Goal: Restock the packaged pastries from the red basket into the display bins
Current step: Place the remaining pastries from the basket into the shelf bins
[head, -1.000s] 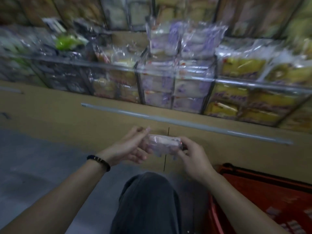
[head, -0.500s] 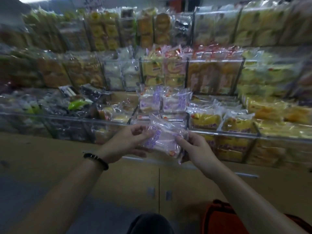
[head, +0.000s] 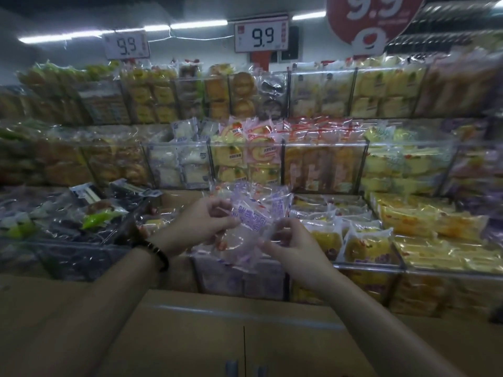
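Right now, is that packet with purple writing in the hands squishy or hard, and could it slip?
Probably soft: the packet has crinkled clear wrap that bends where the left hand and right hand pinch it. It is likely light, since fingertips alone hold it up. The shiny film may be a bit slippery.
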Available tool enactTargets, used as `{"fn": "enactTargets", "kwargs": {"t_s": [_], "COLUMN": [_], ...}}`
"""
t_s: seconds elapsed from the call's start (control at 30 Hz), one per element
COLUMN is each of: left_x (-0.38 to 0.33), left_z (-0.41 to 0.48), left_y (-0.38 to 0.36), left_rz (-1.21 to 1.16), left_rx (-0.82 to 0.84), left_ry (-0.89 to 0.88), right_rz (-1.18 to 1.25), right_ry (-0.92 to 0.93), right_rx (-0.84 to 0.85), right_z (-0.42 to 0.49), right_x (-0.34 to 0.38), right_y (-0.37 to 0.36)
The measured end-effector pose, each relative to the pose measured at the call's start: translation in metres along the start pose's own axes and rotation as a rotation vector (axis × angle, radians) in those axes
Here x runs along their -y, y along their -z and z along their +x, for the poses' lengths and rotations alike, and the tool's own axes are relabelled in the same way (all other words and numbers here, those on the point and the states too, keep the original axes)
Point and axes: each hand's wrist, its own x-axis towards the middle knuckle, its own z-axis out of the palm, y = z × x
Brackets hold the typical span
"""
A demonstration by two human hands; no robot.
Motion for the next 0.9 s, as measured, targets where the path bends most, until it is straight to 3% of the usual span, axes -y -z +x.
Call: {"fn": "enactTargets", "kwargs": {"t_s": [0.1, 0.27, 0.4, 0.6, 0.9], "left_x": [-0.018, -0.048, -0.052, -0.015, 0.022], "left_z": [0.025, 0.061, 0.084, 0.104, 0.113], "left_y": [0.002, 0.004, -0.003, -0.018, -0.034], "left_rz": [0.085, 0.538, 0.718, 0.748, 1.076], "left_rx": [0.051, 0.093, 0.216, 0.099, -0.053], "left_ry": [-0.066, -0.248, -0.293, -0.35, -0.505], "right_rz": [0.038, -0.441, -0.419, -0.596, -0.907], "right_ry": [0.045, 0.239, 0.239, 0.162, 0.147], "right_rx": [-0.046, -0.201, -0.169, -0.199, -0.246], "right_z": [0.021, 0.056, 0.078, 0.112, 0.135], "right_x": [0.017, 0.021, 0.023, 0.016, -0.007], "right_y": [0.01, 0.02, 0.022, 0.027, 0.019]}}
